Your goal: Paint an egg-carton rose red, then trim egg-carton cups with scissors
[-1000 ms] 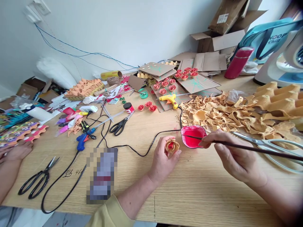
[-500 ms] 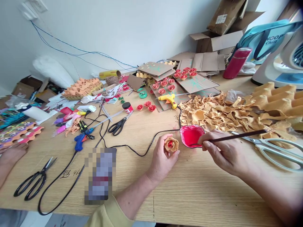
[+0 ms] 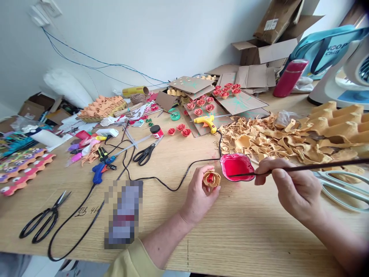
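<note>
Between the thumb and fingers of my left hand [image 3: 201, 194] is a tan paper flower [image 3: 212, 179] with a red centre, facing up. My right hand [image 3: 291, 188] is closed on a dark, thin-handled paintbrush [image 3: 305, 167]. The brush's tip reaches into red paint in a small wavy-edged bowl [image 3: 238, 179], just right of the flower. Several finished-looking red paper flowers [image 3: 185, 132] sit farther back on the table and on cardboard sheets.
A yellow glue gun [image 3: 208, 122] lies beyond the bowl, its black cord running across the table. Tan scraps [image 3: 253, 136] and green-handled scissors [image 3: 343, 186] lie right. Leftward are a blue glue gun [image 3: 99, 172], black scissors [image 3: 47, 219] and a blurred-out rectangular object [image 3: 123, 213].
My right hand has drawn back to the right, and the brush now lies flatter with its tip in the paint. Another person's hand at the far left has left the view.
</note>
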Action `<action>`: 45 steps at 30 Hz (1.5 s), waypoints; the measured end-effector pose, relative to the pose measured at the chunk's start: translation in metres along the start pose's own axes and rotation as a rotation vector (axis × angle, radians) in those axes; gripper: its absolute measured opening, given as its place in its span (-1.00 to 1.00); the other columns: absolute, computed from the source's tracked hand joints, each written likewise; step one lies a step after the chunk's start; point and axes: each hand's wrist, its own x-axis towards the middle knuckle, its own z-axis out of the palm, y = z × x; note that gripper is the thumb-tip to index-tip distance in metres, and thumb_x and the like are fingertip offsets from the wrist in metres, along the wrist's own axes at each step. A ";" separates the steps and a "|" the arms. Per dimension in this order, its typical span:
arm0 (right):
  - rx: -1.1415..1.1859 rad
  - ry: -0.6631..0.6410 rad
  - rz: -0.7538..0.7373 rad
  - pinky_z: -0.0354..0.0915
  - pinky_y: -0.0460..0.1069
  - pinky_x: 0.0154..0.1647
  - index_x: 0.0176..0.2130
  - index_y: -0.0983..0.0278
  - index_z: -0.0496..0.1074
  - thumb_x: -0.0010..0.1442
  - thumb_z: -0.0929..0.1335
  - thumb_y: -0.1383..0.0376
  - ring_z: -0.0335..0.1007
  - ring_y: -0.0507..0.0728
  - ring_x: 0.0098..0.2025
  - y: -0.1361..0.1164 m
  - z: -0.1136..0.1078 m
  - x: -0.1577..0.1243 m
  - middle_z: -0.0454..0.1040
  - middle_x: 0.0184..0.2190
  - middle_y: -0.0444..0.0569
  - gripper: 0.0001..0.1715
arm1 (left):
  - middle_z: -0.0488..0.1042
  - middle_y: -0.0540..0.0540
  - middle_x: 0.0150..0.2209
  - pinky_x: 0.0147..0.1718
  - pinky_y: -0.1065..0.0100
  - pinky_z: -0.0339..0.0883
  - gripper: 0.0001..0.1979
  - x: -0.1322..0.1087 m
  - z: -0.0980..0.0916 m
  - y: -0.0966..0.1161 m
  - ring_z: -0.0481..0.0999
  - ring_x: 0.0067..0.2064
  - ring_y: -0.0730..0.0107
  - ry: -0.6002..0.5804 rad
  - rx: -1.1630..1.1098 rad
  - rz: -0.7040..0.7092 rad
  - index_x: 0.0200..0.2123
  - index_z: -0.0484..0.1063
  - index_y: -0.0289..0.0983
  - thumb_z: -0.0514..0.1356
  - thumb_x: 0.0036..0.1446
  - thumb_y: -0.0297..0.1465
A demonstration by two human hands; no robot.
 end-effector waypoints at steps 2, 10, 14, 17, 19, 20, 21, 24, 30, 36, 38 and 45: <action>0.087 -0.070 -0.050 0.39 0.05 -0.30 -0.12 0.18 0.46 0.46 0.16 0.27 0.48 0.13 -0.37 -0.002 0.002 -0.003 0.51 -0.43 -0.04 -0.69 | 0.43 -0.14 -0.02 -0.14 0.30 0.44 -0.46 0.000 -0.001 0.001 0.49 -0.07 0.28 -0.007 0.029 0.027 0.09 0.31 -0.17 0.28 0.05 -0.62; -0.030 -0.231 -0.242 0.40 -0.01 -0.19 0.01 0.24 0.43 0.43 0.20 0.30 0.52 0.09 -0.29 -0.007 0.015 -0.004 0.58 -0.30 -0.02 -0.73 | 0.41 -0.08 -0.10 -0.07 0.23 0.41 -0.46 0.000 0.000 0.005 0.46 -0.09 0.27 0.003 0.132 0.136 0.06 0.30 -0.16 0.33 0.04 -0.60; -0.078 -0.236 -0.215 0.40 -0.04 -0.20 -0.05 0.23 0.44 0.43 0.21 0.32 0.52 0.07 -0.30 -0.011 0.017 0.000 0.58 -0.33 -0.04 -0.75 | 0.40 -0.09 -0.09 -0.08 0.26 0.40 -0.47 -0.001 0.000 0.006 0.45 -0.08 0.28 -0.001 0.136 0.179 0.06 0.30 -0.17 0.34 0.05 -0.58; -0.087 -0.240 -0.190 0.40 -0.06 -0.24 -0.07 0.23 0.43 0.42 0.22 0.33 0.52 0.06 -0.30 -0.011 0.017 0.000 0.58 -0.34 -0.05 -0.78 | 0.41 -0.11 -0.06 -0.05 0.24 0.40 -0.48 -0.001 0.000 0.005 0.45 -0.04 0.25 0.002 0.142 0.196 0.06 0.30 -0.17 0.33 0.06 -0.58; -0.075 -0.246 -0.170 0.41 -0.06 -0.26 -0.08 0.22 0.43 0.41 0.22 0.33 0.52 0.07 -0.30 -0.010 0.016 -0.003 0.58 -0.33 -0.05 -0.79 | 0.41 -0.11 -0.05 -0.04 0.22 0.39 -0.50 -0.001 0.000 0.005 0.46 -0.03 0.24 0.001 0.153 0.204 0.06 0.31 -0.17 0.32 0.07 -0.58; -0.063 -0.252 -0.154 0.41 -0.06 -0.25 -0.08 0.22 0.42 0.41 0.23 0.34 0.52 0.07 -0.29 -0.008 0.016 -0.004 0.57 -0.33 -0.04 -0.80 | 0.41 -0.11 -0.05 -0.03 0.22 0.39 -0.50 -0.001 0.000 0.005 0.46 -0.03 0.24 -0.002 0.158 0.207 0.06 0.31 -0.17 0.31 0.07 -0.57; -0.047 -0.257 -0.139 0.42 -0.05 -0.25 -0.08 0.22 0.42 0.41 0.23 0.34 0.52 0.08 -0.28 -0.007 0.015 -0.006 0.57 -0.32 -0.04 -0.80 | 0.41 -0.11 -0.05 -0.02 0.22 0.39 -0.51 -0.001 0.000 0.005 0.46 -0.03 0.24 -0.004 0.164 0.210 0.06 0.31 -0.17 0.31 0.08 -0.58; 0.008 -0.262 -0.112 0.44 -0.02 -0.21 -0.07 0.22 0.42 0.41 0.23 0.34 0.53 0.10 -0.26 -0.002 0.013 -0.012 0.58 -0.29 -0.01 -0.80 | 0.41 -0.10 -0.07 -0.03 0.23 0.40 -0.53 -0.001 0.000 0.006 0.45 -0.04 0.25 -0.008 0.181 0.197 0.04 0.32 -0.16 0.30 0.09 -0.58; 0.030 -0.243 -0.112 0.46 0.02 -0.16 -0.04 0.20 0.42 0.41 0.22 0.34 0.54 0.12 -0.24 -0.001 0.011 -0.014 0.60 -0.27 0.00 -0.78 | 0.41 -0.10 -0.10 -0.04 0.24 0.40 -0.57 0.000 0.000 0.007 0.46 -0.06 0.26 0.001 0.198 0.175 -0.01 0.35 -0.18 0.30 0.07 -0.59; -0.068 -0.219 -0.226 0.42 -0.03 -0.28 -0.04 0.24 0.42 0.38 0.25 0.37 0.53 0.09 -0.33 -0.007 0.017 -0.009 0.59 -0.34 -0.02 -0.79 | 0.43 -0.09 -0.11 -0.05 0.27 0.39 -0.61 0.000 0.001 0.006 0.46 -0.07 0.28 -0.001 0.183 0.172 -0.03 0.32 -0.20 0.31 0.09 -0.55; -0.062 -0.240 -0.235 0.42 -0.02 -0.28 -0.03 0.25 0.42 0.38 0.26 0.36 0.54 0.10 -0.31 -0.007 0.018 -0.010 0.59 -0.33 0.00 -0.79 | 0.42 -0.08 -0.13 -0.07 0.29 0.38 -0.62 0.000 0.002 0.007 0.46 -0.09 0.30 0.004 0.179 0.164 -0.05 0.32 -0.21 0.31 0.09 -0.55; -0.114 -0.249 -0.340 0.43 0.04 -0.16 -0.01 0.28 0.41 0.40 0.24 0.34 0.58 0.13 -0.31 -0.006 0.014 -0.013 0.61 -0.35 0.00 -0.77 | 0.41 -0.08 -0.15 -0.08 0.27 0.39 -0.64 0.001 0.001 0.010 0.45 -0.11 0.29 0.009 0.189 0.106 -0.09 0.32 -0.20 0.30 0.07 -0.57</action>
